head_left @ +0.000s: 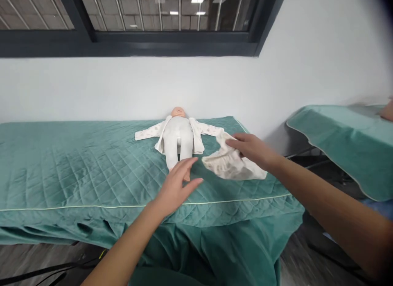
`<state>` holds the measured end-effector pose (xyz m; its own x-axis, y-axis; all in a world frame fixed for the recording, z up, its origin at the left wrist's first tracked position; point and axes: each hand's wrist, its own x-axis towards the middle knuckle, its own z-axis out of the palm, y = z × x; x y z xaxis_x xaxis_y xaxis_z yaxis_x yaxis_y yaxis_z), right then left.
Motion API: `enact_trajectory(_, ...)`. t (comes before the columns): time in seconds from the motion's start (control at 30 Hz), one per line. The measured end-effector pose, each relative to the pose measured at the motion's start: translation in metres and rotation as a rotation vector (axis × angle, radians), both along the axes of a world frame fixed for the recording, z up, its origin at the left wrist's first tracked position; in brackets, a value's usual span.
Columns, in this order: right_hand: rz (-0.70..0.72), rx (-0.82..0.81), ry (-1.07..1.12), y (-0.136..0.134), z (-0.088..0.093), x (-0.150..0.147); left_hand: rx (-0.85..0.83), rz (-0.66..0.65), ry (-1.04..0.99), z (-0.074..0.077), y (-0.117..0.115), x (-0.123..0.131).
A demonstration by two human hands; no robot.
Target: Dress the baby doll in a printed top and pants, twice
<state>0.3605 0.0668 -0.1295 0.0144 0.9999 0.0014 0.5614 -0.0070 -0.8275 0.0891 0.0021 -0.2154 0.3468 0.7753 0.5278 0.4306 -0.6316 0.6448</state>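
Observation:
A baby doll (178,134) lies on its back on the green quilted bed cover (92,163), its head toward the wall. White clothing covers its body and legs, and an open patterned white jacket (150,132) is spread beneath it with both sleeves out to the sides. My right hand (251,148) is closed on a white cloth garment (233,165), held right of the doll's legs. My left hand (179,185) is near the doll's feet, thumb and fingers apart, holding nothing; it partly hides the feet.
A dark-framed window (172,44) with bars sits above the white wall (123,87). At the right is another green-covered bed (346,142), with part of something skin-toned at its far edge. Dark cables (46,271) lie at the lower left.

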Motion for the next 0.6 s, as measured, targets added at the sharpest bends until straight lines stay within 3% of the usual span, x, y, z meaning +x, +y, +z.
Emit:
enact_trajectory(0.07,0.091,0.015,0.173,-0.012,0.037,-0.038,0.123,-0.039,0.007,0.033,-0.004,0.008)
enact_trajectory(0.17,0.206,0.075,0.347,-0.031,0.083,-0.076,0.31,0.065,0.042,0.078,-0.008,0.005)
enact_trajectory(0.27,0.302,0.151,0.419,-0.044,0.116,-0.093,0.29,0.17,0.014,0.115,-0.01,-0.006)
enact_trajectory(0.43,0.482,0.327,0.426,-0.057,0.15,-0.099,0.183,0.135,-0.07,0.166,-0.012,-0.029)
enact_trajectory(0.6,0.472,0.433,0.342,-0.079,0.171,-0.099,0.07,0.061,-0.241,0.208,-0.013,-0.048)
